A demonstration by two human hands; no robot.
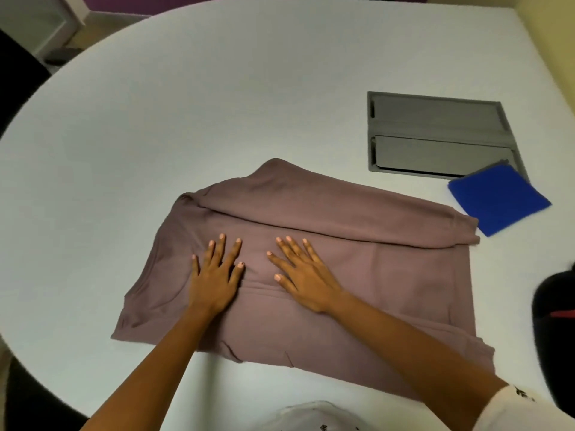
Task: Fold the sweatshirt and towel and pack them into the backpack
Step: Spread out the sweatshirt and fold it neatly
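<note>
Count: 1 sweatshirt (357, 275), 1 towel (497, 200), 1 backpack (553, 306), 2 hands, all on or over one white round table (217, 104). Also 1 grey recessed hatch (435, 135) in the table top, with two flaps.

Sweatshirt: mauve, lies flat in the middle of the table, near edge close to the person. Its far part is folded over toward the person and forms a thick band across the top.

Hands: left hand (217, 275) and right hand (305, 275) are both palm-down on the sweatshirt, fingers straight and spread, gripping nothing. They sit on the left-centre of the fabric, just below the folded band, side by side and not touching each other. Most of the sweatshirt extends to the right of the right hand.

Towel: blue, folded into a flat square, lies off the sweatshirt's far right corner, just beside it. Its far corner overlaps the hatch's near right corner. Well apart from both hands.

Backpack: dark with a red strip, at the right edge of the view, mostly cut off. Can't tell if it is unzipped. Well apart from the hands, to the right of the sweatshirt.

White sleeve (513, 405) shows on the right arm, bottom right.
</note>
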